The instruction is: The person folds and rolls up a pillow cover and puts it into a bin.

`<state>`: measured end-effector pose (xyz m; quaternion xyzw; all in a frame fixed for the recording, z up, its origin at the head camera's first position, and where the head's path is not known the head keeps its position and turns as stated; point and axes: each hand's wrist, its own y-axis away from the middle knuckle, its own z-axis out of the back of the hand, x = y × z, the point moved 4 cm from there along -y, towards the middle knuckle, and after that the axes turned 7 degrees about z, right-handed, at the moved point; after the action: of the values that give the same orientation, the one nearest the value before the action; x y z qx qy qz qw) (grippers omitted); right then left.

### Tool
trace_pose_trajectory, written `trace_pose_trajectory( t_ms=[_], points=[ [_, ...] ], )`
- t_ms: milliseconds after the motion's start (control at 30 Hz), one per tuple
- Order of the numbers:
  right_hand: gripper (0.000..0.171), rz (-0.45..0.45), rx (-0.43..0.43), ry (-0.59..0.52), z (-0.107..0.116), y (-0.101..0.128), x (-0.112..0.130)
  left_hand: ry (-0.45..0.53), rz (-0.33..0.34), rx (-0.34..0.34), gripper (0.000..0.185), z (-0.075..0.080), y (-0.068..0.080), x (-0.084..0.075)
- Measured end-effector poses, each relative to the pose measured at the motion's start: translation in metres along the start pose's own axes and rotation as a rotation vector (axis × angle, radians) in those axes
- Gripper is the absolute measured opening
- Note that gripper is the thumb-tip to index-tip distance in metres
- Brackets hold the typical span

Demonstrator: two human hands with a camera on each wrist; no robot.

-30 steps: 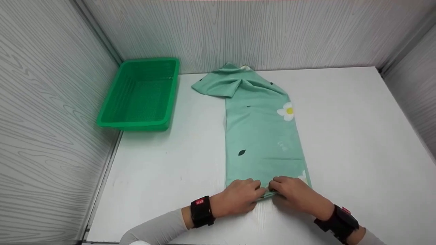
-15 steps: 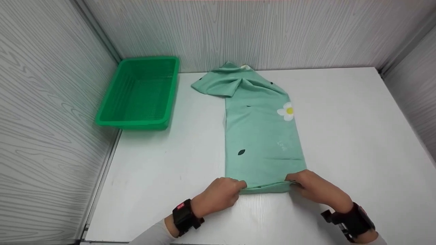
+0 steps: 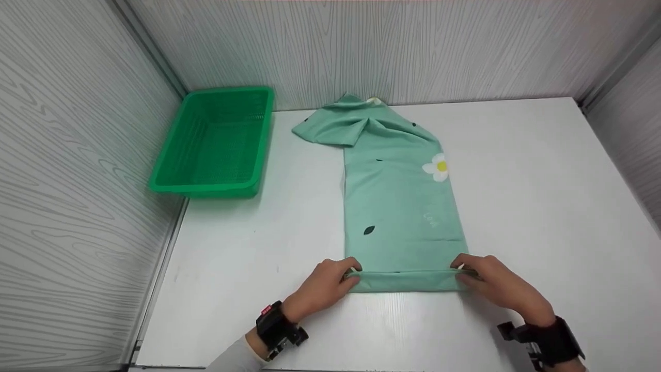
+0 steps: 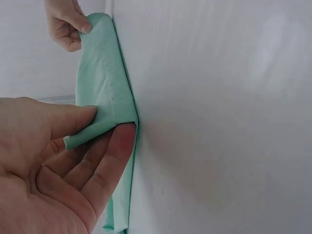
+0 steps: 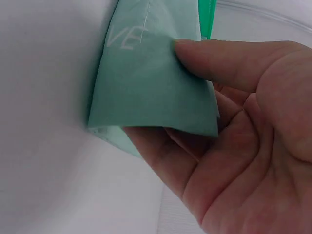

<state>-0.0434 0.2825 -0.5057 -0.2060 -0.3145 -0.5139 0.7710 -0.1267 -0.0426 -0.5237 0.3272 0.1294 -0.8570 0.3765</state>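
Observation:
A light green short-sleeved shirt (image 3: 403, 201) with white flowers and dark leaves lies folded lengthwise on the white table, one sleeve pointing left at the far end. Its near edge is turned up into a narrow fold. At the left end of that fold, my left hand (image 3: 324, 284) pinches the cloth between thumb and fingers. My right hand (image 3: 496, 281) pinches the right end the same way. Both wrist views show the thumbs on the outer side of the fold and fingers tucked inside it. In the left wrist view, the fold (image 4: 105, 78) stands raised between both hands.
A green plastic basket (image 3: 204, 189) stands at the back left, near the left wall. White wood-grained panels (image 3: 330, 51) rise behind and on both sides of the table (image 3: 542, 206).
My hands have spread from the middle of the shirt's near edge to its two ends, left hand leftward and right hand rightward. The turned-up fold now shows straight between them.

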Motion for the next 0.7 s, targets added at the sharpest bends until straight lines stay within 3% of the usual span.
trace_pose_trajectory(
  t_ms=[167,300,600,700],
  points=[
    [0.018,-0.006,-0.043,0.006,-0.001,0.005,-0.014,0.053,0.081,-0.035,0.01,0.0,-0.002,0.008],
    [0.019,-0.064,-0.078,-0.001,-0.001,0.006,-0.023,0.063,0.123,-0.066,0.009,-0.001,-0.004,0.014],
    [0.019,-0.164,-0.095,0.019,0.0,0.003,-0.03,0.04,0.2,-0.1,0.02,-0.001,-0.008,0.02],
    [0.019,-0.18,-0.118,0.043,0.002,0.004,-0.029,-0.011,0.189,-0.134,0.021,0.001,-0.009,0.017]
  ],
)
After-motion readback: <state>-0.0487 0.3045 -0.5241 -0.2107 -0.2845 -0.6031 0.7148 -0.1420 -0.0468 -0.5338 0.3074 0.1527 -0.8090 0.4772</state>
